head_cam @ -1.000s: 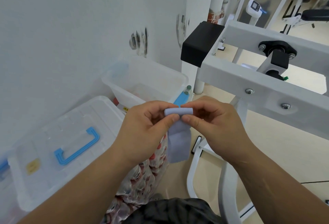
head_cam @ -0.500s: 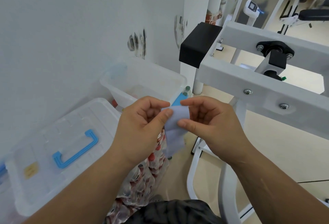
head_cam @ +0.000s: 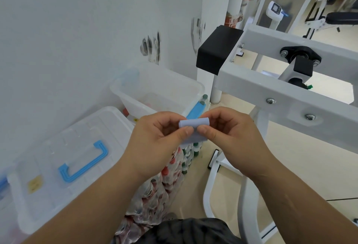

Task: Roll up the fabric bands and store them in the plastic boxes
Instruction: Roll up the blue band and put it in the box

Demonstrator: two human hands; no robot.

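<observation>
A pale blue fabric band (head_cam: 194, 127) is held in front of me, mostly wound into a small roll with a short tail hanging below. My left hand (head_cam: 158, 139) pinches its left end between thumb and fingers. My right hand (head_cam: 230, 133) pinches the right end the same way. Behind the hands stands an open clear plastic box (head_cam: 160, 90) against the wall. A second clear box with a closed lid (head_cam: 64, 158) and a blue handle (head_cam: 83, 163) sits at the lower left.
A white metal gym frame (head_cam: 286, 96) with a black pad (head_cam: 219, 52) crosses the right side close to my right hand. Packs of bottles (head_cam: 164, 185) lie on the floor below the hands. The white wall runs along the left.
The hanging tail of the band has grown much shorter and the roll thicker between my fingers. Both hands stayed in about the same place.
</observation>
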